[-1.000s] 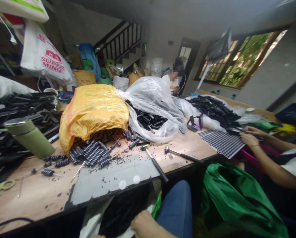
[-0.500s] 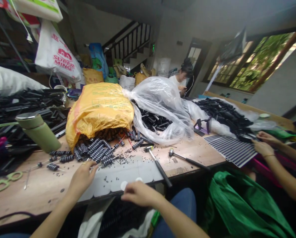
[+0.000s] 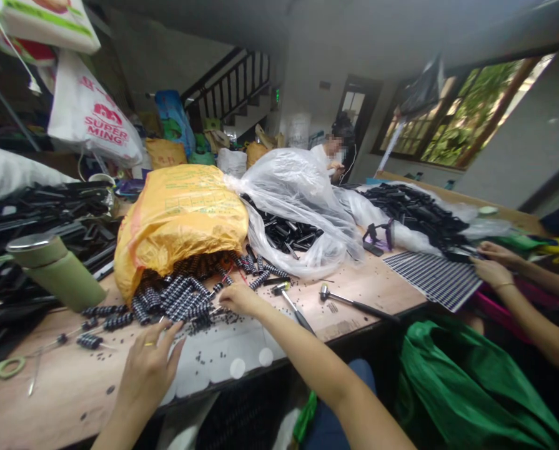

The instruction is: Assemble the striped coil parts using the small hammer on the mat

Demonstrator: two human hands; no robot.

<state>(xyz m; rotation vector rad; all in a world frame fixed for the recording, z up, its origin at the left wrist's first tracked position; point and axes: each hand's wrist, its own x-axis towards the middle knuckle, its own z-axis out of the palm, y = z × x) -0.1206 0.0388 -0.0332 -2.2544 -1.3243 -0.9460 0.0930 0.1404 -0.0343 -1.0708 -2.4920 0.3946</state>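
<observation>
My left hand (image 3: pixel 150 359), a ring on one finger, is at the near edge of a pile of black-and-white ridged rolls (image 3: pixel 178 297). Its thumb is spread from its fingers, and nothing shows in the grasp. At the pile's right side, my right hand (image 3: pixel 242 300) has its fingers pinched together beside a thin rod. What they hold, if anything, is hidden. Small black bits (image 3: pixel 211 356) lie scattered around both hands on a grey sheet (image 3: pixel 190 378). The rolls spill from the mouth of a yellow bag (image 3: pixel 185 206).
Two hammers, one near (image 3: pixel 298 312) and one farther right (image 3: pixel 354 300), lie on the table. A green flask (image 3: pixel 57 272) and scissors (image 3: pixel 7 369) are left. A clear bag (image 3: pixel 302 181) holds black parts. At right, a co-worker's hands (image 3: pixel 497 269) work beside a checked sheet (image 3: pixel 431 278).
My right hand has moved from the table's front edge up and away to the pile. My left hand has drawn slightly nearer with its thumb spread. The view has shifted a little.
</observation>
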